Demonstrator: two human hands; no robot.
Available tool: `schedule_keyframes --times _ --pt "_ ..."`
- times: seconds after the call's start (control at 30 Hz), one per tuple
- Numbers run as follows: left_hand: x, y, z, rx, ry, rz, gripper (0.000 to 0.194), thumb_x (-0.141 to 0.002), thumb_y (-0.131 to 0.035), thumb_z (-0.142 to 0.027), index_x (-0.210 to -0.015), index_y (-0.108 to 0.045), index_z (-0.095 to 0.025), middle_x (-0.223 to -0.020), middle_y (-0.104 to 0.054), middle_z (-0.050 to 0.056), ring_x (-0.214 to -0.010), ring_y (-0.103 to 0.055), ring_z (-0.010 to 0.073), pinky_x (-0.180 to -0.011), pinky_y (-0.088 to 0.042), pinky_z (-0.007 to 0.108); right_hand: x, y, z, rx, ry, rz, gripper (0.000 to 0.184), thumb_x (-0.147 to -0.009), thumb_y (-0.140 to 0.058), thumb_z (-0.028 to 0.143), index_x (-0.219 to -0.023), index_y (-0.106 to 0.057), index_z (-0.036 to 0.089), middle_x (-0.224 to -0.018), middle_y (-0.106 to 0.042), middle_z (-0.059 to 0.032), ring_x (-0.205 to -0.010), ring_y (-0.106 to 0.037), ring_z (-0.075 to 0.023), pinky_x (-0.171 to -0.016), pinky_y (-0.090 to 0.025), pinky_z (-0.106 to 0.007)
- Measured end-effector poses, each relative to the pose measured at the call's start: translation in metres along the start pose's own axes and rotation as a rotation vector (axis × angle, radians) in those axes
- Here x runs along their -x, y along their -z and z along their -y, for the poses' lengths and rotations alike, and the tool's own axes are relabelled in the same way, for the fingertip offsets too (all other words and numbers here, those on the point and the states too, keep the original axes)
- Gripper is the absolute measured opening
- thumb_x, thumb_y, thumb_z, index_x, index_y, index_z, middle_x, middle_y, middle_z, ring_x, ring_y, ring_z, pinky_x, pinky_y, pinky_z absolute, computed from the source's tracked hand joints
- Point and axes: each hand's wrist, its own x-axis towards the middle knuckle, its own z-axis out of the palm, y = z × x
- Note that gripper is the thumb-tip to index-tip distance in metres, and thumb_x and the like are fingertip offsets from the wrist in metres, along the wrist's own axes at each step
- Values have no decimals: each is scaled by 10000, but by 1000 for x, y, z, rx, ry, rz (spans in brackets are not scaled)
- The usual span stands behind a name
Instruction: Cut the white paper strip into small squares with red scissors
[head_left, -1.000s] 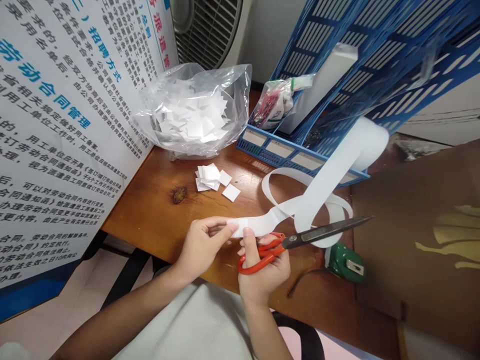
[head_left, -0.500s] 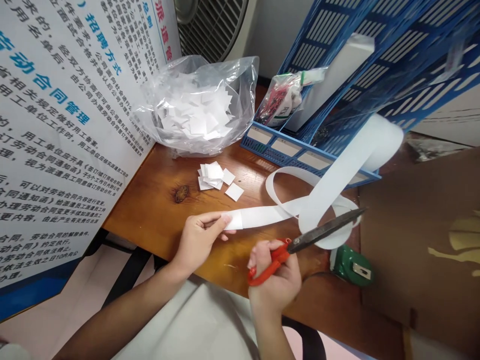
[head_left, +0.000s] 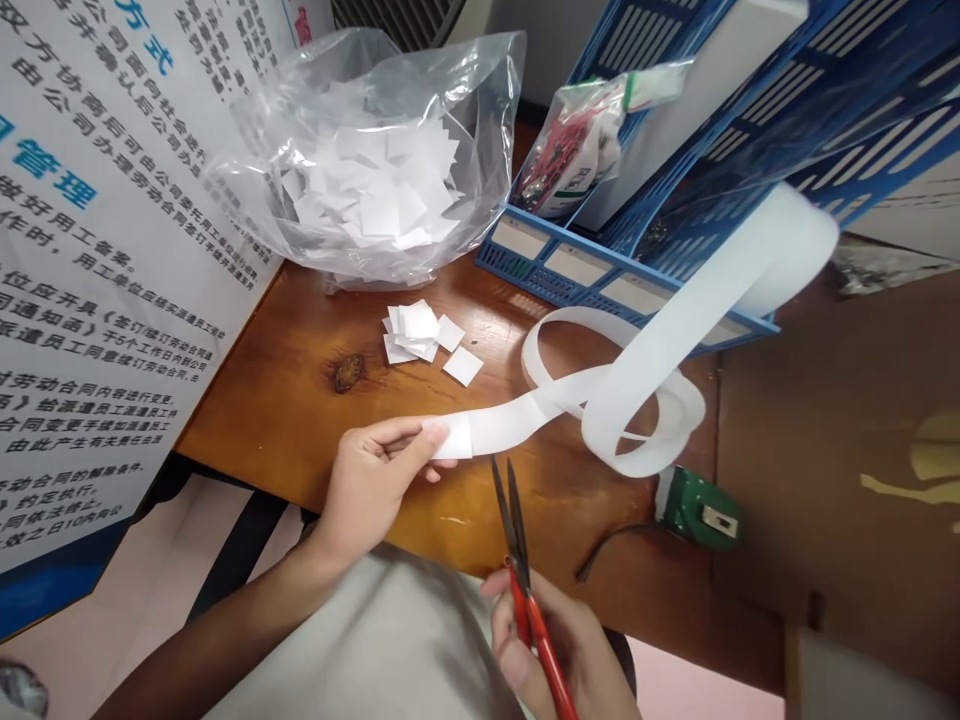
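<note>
My left hand [head_left: 382, 475] pinches the free end of a long white strip [head_left: 506, 424], with a small white square [head_left: 456, 438] laid over that end under my thumb. From there the strip loops across the table to a white roll [head_left: 795, 245] at the right. My right hand [head_left: 566, 640] holds red-handled scissors [head_left: 520, 550]. Their dark blades point up, slightly apart, just below the strip and not touching it. A small pile of cut white squares [head_left: 411, 330] lies on the table beyond my left hand, with one square [head_left: 463, 366] apart from it.
A clear plastic bag [head_left: 480, 150] full of white squares stands at the back left. Behind the strip is a blue file rack [head_left: 525, 270] holding a bag of red parts [head_left: 559, 165]. A green tape measure [head_left: 701, 510] lies at the right. A printed board [head_left: 112, 300] borders the left.
My right hand has turned the scissors from pointing right to pointing up and brought them down and left towards the strip. My left hand keeps its pinch. The view has moved closer.
</note>
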Motion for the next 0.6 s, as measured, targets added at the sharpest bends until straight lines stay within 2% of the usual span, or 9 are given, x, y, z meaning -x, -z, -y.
schedule_keyframes --times 0.13,0.3,0.6 --pt "6 -3 -6 -37 -39 -9 92 -859 -792 -264 -879 -863 -210 -742 -807 9 -572 -689 84 -567 -572 123 -20 -9 13 -66 11 24 512 -864 -690 652 -1059 -669 179 -773 -640 -43 -643 -546 -168 -584 -431 -270" --pt "9 -5 -10 -61 -88 -46 68 -848 -789 -228 -809 -840 -208 -671 -774 -20 -563 -695 85 -544 -567 111 -31 -16 27 -181 38 81 620 -812 -692 742 -1044 -652 170 -726 -583 -4 -586 -464 -130 -587 -372 -282" --pt "12 -7 -6 -140 -187 -114 57 -846 -789 -237 -857 -834 -204 -748 -807 -7 -599 -720 97 -574 -591 123 -35 -17 17 -156 67 100 543 -864 -668 687 -1080 -619 191 -768 -597 1 -608 -486 -128 -586 -373 -272"
